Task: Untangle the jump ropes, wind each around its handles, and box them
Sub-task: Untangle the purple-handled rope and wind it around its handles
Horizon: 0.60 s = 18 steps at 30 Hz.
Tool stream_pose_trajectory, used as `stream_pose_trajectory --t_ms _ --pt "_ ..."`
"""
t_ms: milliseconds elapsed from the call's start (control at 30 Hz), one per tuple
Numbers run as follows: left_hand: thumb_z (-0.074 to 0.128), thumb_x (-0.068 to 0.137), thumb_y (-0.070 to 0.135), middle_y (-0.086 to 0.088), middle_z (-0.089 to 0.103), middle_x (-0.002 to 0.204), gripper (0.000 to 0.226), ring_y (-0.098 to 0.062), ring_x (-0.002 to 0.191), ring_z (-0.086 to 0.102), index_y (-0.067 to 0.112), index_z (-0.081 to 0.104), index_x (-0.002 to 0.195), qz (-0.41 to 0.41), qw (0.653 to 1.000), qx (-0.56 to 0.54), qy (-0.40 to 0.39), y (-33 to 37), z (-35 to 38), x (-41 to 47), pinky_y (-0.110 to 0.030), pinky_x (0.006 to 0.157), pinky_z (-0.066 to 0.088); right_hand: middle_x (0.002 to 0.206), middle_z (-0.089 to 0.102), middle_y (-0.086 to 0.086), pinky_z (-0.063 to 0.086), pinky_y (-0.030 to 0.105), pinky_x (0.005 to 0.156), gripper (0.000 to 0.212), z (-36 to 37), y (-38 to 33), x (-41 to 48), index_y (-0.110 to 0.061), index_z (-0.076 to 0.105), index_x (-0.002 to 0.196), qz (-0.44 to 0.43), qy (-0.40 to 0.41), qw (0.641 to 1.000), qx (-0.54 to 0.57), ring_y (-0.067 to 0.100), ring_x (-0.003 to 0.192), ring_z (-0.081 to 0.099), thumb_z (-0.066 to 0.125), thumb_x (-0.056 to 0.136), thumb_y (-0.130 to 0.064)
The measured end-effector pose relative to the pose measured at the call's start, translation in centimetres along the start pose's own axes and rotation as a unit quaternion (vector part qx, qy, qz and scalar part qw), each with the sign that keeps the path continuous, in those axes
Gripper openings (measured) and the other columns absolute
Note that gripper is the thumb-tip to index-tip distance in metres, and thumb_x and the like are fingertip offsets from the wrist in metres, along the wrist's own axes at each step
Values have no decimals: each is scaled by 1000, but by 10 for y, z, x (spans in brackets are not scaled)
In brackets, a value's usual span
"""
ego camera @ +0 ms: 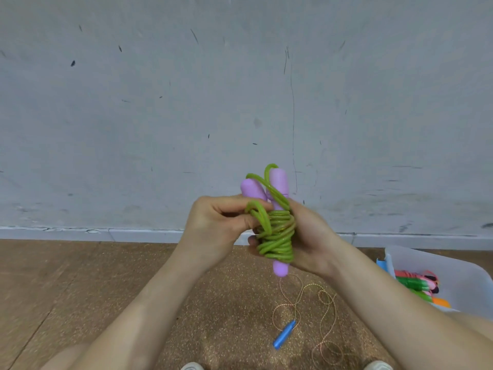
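Both hands are up in front of the body, and the forearms reach in from the lower corners to meet near the middle. The right hand (309, 236) wraps a bundle from the right and from behind. Its fingers curl round the green rope (277, 236), which is coiled many times about two purple handles (278, 182). The fingertips show at the bundle's left edge. The handles stand nearly upright, side by side. Their tops stick out above the coils, and one bottom end pokes out below the palm.

The left hand (213, 228) has its back toward the camera. Its thumb and curled fingers pinch a loose loop of the green rope at the upper left of the coil.

On the brown floor (106, 289) below, a blue handle (285, 334) lies with its thin cord (330, 311) in loose curls. At the right, a white box (400, 255) holds other wound ropes (416, 284).
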<state>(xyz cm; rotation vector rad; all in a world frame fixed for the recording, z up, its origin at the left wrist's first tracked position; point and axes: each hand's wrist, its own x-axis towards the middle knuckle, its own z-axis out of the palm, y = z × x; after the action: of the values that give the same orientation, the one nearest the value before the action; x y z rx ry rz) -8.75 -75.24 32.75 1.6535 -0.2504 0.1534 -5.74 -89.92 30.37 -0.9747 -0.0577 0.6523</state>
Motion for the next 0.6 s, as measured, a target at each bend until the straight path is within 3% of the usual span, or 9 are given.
stream_pose_trajectory --t_ms 67,133,200,267,367,400,433,500,600 --pt "71 76 -2 6 75 78 35 -12 79 70 32 78 78 3 998 59 35 -9 0 1 -25 76 55 113 70 3 50 37 76 45 -5 -4 -4 -25 59 125 -53 -9 993 -101 28 82 62 34 99 -51" --pt "72 79 6 6 75 78 33 -12 80 71 39 76 82 -6 995 67 78 -16 2 4 -32 79 55 129 63 6 43 43 81 40 -5 -1 -5 -43 48 134 -118 -11 962 -247 29 82 55 36 98 -55" --pt "71 81 11 10 74 76 36 -6 77 70 47 74 81 -16 994 67 82 -18 3 6 -32 77 54 115 64 24 43 48 73 32 -5 7 -2 -46 54 127 -179 52 933 -307 31 77 53 51 95 -47" --pt "69 85 24 16 74 80 32 -2 80 68 56 69 86 -11 984 170 59 -20 3 8 -32 77 54 105 69 15 47 40 73 31 -4 16 3 -39 57 127 -209 99 921 -314 24 82 61 55 96 -38" --pt "63 84 47 12 62 103 15 -13 94 53 48 71 97 62 900 426 64 -17 -2 4 -29 74 42 111 67 12 50 25 61 37 -8 17 7 -27 49 137 -185 127 938 -265 22 80 65 51 100 -29" --pt "64 83 47 10 54 102 14 -15 90 48 43 73 92 80 897 428 78 -19 -4 5 -29 72 39 112 67 14 48 23 53 38 -8 15 6 -24 47 139 -180 128 946 -236 25 75 66 49 101 -24" --pt "68 82 43 10 52 97 8 -14 83 49 39 74 85 78 915 387 83 -16 -6 6 -29 69 40 113 67 15 46 22 48 40 -10 14 5 -24 45 140 -178 132 949 -224 28 71 66 49 101 -21" --pt "75 79 28 9 61 82 7 -15 70 55 34 75 75 47 968 237 64 -16 -6 6 -35 67 49 115 67 14 42 21 43 44 -12 11 3 -27 40 143 -174 145 945 -234 30 69 67 50 100 -21" --pt "79 74 11 -2 66 67 15 -15 60 58 25 75 73 10 990 134 46 -9 -5 4 -37 65 54 111 68 11 41 20 42 44 -12 11 2 -39 38 137 -176 149 930 -286 29 72 67 51 99 -20"
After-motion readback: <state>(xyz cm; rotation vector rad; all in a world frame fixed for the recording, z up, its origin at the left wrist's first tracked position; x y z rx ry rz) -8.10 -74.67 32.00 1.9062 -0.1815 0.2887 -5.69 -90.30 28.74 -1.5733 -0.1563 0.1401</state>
